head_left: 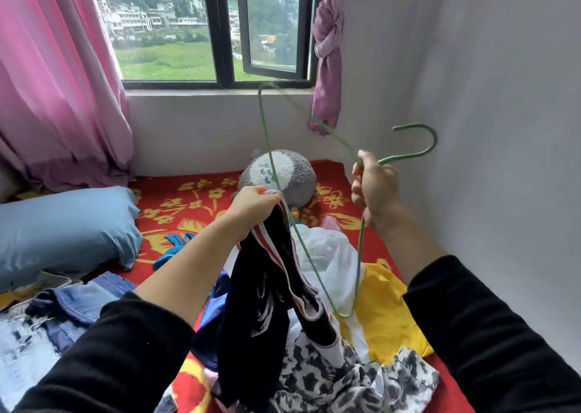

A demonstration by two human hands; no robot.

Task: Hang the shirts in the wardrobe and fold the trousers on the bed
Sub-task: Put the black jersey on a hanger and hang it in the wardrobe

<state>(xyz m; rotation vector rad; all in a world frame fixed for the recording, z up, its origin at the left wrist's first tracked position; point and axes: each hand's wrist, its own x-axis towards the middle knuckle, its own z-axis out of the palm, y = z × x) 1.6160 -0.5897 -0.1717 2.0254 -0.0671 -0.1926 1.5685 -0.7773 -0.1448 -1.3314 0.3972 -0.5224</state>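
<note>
My left hand (254,205) grips the collar of a black shirt (261,312) with a red-and-white striped trim, and the shirt hangs down over the bed. My right hand (372,189) holds a green wire hanger (267,142) by its neck, just below the hook, which points right toward the wall. One corner of the hanger dips down beside the shirt's collar. Under the shirt lies a heap of clothes: a white garment (327,255), a yellow one (386,312) and a black-and-white patterned one (345,378). Denim trousers (85,299) lie at the left.
The bed has a red blanket with yellow flowers (188,205). A blue pillow (63,224) lies at the left, a grey plush toy (283,173) at the back. White wall (487,161) close on the right; window (217,29) and pink curtains (56,82) behind.
</note>
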